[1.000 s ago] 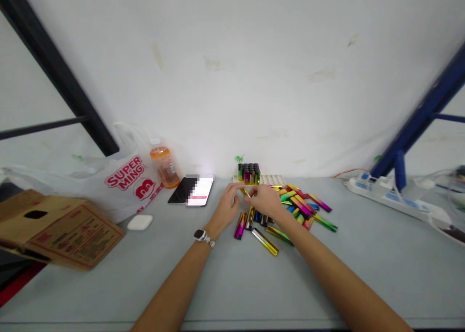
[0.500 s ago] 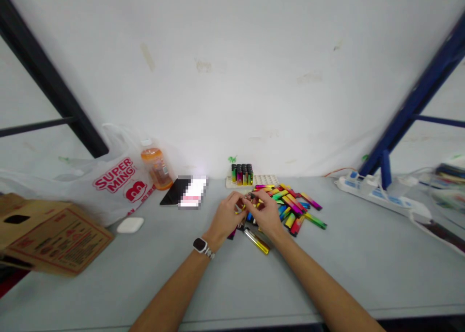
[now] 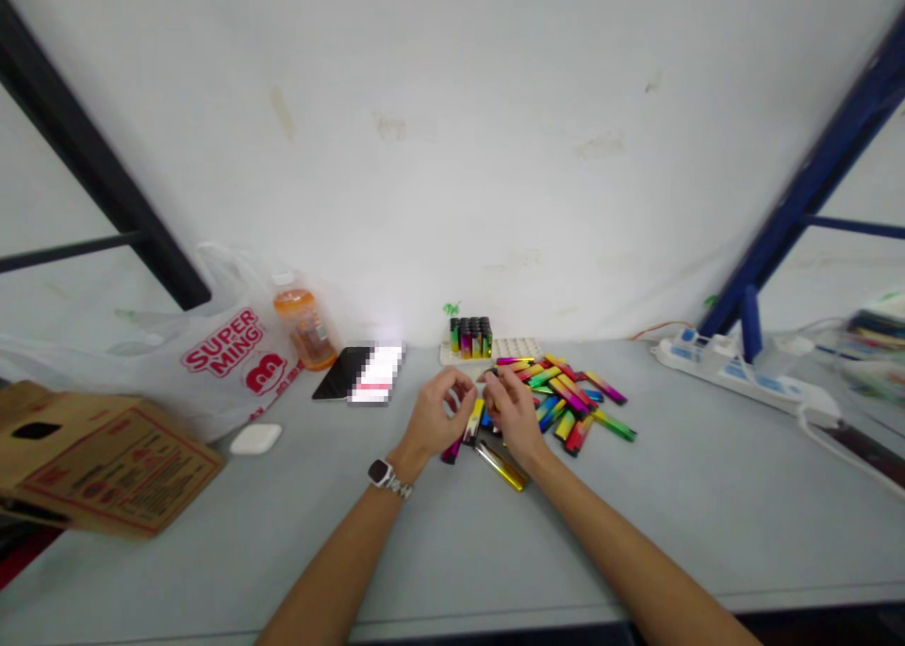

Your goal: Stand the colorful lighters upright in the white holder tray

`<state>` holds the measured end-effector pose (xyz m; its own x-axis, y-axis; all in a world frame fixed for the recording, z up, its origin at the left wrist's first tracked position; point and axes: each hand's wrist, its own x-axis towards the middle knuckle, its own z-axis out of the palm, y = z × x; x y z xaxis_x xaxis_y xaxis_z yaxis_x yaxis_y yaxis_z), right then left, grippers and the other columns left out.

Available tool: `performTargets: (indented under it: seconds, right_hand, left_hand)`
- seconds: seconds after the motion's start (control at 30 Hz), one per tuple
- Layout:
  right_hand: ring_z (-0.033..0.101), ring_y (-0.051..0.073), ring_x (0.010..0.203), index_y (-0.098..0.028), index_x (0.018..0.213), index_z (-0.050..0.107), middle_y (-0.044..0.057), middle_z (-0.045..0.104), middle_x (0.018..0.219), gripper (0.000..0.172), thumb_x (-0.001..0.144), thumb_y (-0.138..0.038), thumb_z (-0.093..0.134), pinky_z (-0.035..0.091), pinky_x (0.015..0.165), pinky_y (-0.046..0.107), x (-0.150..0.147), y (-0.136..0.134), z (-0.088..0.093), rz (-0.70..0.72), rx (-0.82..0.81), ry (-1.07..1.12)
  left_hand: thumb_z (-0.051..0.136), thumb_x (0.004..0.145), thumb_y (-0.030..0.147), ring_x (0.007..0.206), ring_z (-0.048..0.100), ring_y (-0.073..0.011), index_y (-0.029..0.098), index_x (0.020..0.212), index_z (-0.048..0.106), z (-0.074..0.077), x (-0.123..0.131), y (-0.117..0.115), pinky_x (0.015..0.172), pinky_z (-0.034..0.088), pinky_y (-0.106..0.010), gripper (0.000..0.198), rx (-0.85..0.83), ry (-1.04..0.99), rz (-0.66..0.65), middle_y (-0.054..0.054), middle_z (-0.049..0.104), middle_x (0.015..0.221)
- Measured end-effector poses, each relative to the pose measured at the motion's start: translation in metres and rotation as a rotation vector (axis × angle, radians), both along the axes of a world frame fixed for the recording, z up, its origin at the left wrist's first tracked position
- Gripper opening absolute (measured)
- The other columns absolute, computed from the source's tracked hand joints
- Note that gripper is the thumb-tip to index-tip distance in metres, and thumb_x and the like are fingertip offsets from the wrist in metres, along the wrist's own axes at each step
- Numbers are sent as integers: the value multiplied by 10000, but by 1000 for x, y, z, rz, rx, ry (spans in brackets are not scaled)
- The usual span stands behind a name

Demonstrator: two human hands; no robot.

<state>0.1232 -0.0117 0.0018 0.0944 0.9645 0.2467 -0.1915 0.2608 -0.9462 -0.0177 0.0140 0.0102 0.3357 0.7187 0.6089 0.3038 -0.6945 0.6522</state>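
Observation:
My left hand (image 3: 441,410) hovers over the table with curled fingers and a gap between thumb and fingertips; I see nothing in it. Just to its right, my right hand (image 3: 515,412) is closed around a lighter, of which little but the dark top (image 3: 487,374) shows. Below the hands lie a silver-and-gold lighter (image 3: 501,467), a yellow-and-silver lighter (image 3: 473,422) and a purple lighter (image 3: 451,452). A loose pile of shiny coloured lighters (image 3: 569,396) spreads right of my right hand. Behind, several lighters (image 3: 471,338) stand upright in the left part of a white holed tray (image 3: 519,348).
At left are a cardboard box (image 3: 120,467), a plastic bag (image 3: 226,363), an orange drink bottle (image 3: 305,325), a white case (image 3: 255,438) and a dark tablet-like device (image 3: 342,372) with a blurred-out part. A power strip (image 3: 742,377) lies at right by a blue post (image 3: 798,174).
My hands were together at the fingertips over a small item; now they are apart. The left has shifted slightly left and its fingers have loosened. The pile looks unchanged.

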Motion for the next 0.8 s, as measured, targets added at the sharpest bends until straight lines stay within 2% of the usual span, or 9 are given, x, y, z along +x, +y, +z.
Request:
performTargets:
  seconds: [0.13, 0.23, 0.43, 0.8]
  right_hand:
    - [263, 79, 401, -194, 544, 484, -59, 337, 454, 596, 874, -684, 409, 174, 405, 241, 1, 3, -2, 30, -143, 73]
    - [228, 72, 359, -209, 437, 383, -65, 268, 377, 620, 874, -647, 424, 163, 394, 246, 0, 6, -5, -13, -204, 90]
    - [263, 79, 347, -216, 425, 388, -56, 292, 361, 570, 902, -527, 377, 184, 382, 248, -4, 4, 0, -85, -195, 91]
    - [285, 83, 370, -219, 463, 388, -54, 324, 393, 515, 907, -479, 369, 217, 388, 244, -6, 2, -6, -100, -118, 27]
  left_hand:
    - [555, 891, 204, 688, 565, -113, 170, 817, 571, -2, 5, -3, 562, 469, -208, 83, 1, 34, -64, -24, 574, 799]
    - [541, 895, 200, 682, 560, -110, 169, 826, 574, -2, 8, -6, 554, 460, -207, 82, 10, 62, -99, -30, 578, 816]
    - [543, 891, 217, 674, 561, -110, 167, 814, 578, -2, 8, -7, 545, 458, -201, 99, -2, 62, -117, -34, 582, 819]
    - [514, 901, 202, 696, 569, -121, 170, 772, 574, 4, 8, -11, 551, 455, -209, 147, 12, 52, -143, -42, 584, 805]
